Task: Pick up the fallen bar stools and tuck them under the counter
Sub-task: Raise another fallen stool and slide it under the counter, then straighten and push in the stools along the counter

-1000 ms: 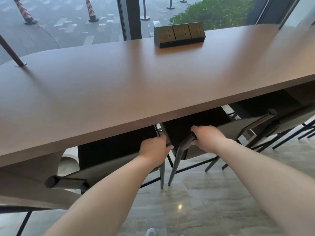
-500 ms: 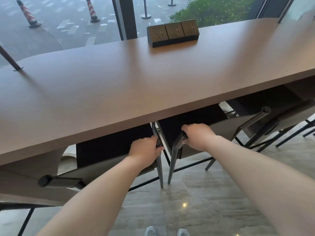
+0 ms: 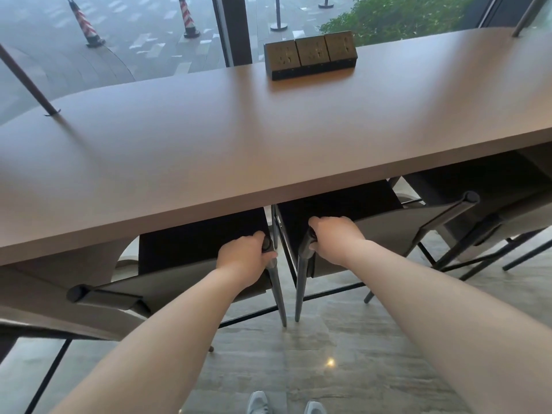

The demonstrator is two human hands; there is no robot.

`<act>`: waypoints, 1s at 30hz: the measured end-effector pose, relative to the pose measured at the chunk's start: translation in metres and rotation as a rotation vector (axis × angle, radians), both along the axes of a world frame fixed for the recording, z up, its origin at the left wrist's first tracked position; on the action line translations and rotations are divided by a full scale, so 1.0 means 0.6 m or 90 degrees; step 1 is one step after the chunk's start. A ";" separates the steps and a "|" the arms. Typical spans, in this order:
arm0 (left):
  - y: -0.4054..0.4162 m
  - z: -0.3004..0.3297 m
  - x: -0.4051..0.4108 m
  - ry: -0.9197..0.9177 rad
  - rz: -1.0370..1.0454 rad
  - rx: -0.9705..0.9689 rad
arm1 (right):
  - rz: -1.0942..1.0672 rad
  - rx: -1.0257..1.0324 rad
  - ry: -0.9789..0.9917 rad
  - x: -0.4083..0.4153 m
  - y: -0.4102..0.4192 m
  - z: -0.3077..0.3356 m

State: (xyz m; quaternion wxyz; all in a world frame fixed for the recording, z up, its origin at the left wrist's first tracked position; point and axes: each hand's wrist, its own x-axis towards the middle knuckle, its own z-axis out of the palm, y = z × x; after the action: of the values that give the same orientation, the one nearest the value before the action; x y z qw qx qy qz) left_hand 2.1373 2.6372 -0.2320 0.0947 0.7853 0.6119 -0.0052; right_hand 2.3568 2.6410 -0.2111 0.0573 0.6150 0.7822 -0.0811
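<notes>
Two dark bar stools with grey backrests stand upright side by side, their seats under the edge of the long brown counter (image 3: 268, 138). My left hand (image 3: 245, 258) grips the right top corner of the left stool (image 3: 179, 282). The left top corner of the right stool (image 3: 388, 228) is gripped by my right hand (image 3: 336, 237). The stools' inner legs stand close together on the floor between my arms.
A further stool (image 3: 513, 216) sits under the counter at the right, another seat at the far left (image 3: 44, 309). A black socket block (image 3: 310, 55) lies on the counter's far side by the window. My shoes (image 3: 260, 403) show on the marble floor.
Both stools have slid further in under the counter with my hands on them, and their inner legs have come closer together.
</notes>
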 end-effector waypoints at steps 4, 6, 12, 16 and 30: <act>-0.004 0.008 0.004 -0.079 0.040 -0.059 | 0.002 0.017 0.020 -0.001 -0.006 -0.008; -0.011 0.011 0.004 -0.176 0.059 -0.074 | 0.003 0.014 0.047 -0.001 -0.007 -0.010; -0.038 0.039 -0.002 -0.533 0.227 -0.068 | -0.060 -0.029 0.269 -0.008 -0.012 0.006; -0.059 0.080 -0.022 -0.807 0.360 -0.077 | -0.084 -0.062 0.436 -0.020 -0.020 0.024; -0.235 0.194 -0.191 -1.114 0.515 0.079 | -0.182 -0.309 0.992 -0.213 -0.076 0.131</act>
State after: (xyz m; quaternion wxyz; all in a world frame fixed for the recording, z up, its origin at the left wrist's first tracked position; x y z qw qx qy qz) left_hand 2.0230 2.4963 -0.1153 0.4700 0.2445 0.5484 0.6470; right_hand 2.2291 2.5955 -0.1323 -0.3809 0.4467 0.4724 -0.6574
